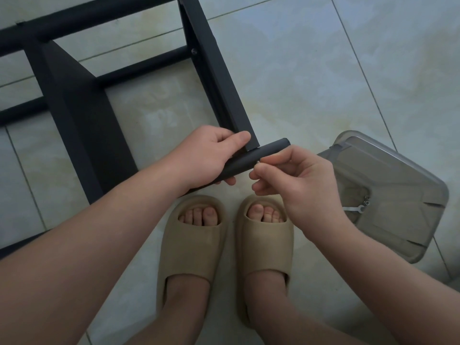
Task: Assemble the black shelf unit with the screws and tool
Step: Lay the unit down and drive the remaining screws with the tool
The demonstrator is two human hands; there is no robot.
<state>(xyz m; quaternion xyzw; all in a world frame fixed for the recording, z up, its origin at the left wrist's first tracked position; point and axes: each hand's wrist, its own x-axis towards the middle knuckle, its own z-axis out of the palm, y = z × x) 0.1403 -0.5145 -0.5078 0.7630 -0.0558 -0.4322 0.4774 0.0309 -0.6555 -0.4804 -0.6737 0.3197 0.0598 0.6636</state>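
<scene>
The black shelf unit (74,100) is laid flat on the tiled floor (323,70), and most of the frame looks joined already. Several crossbars are fixed between the side rails, and one screw head (194,51) can be seen seated in the upright (219,78). So a fair chunk is judged done.

Off to the right a clear plastic tray (388,175) is parked on the floor (maybe an upturned lid, hard to tell). A small flat wrench (353,209) and a couple of loose nuts (366,202) are left in it. The tool lies untouched, so tightening is reckoned still to come.

Beige slippers (194,245) are planted just below the work. The near end of the upright is clamped together with a loose black tube (251,159) by the left hand (206,155), fingers wrapped round both. The right hand (298,180) is curled, thumb and forefinger pinched on a silvery bit (258,161) held right against the tube's side. It's probably a screw being started by hand, though it's too small to be sure.

Still left: this joint to be threaded and tightened, plus whatever the spare hardware is meant for.
</scene>
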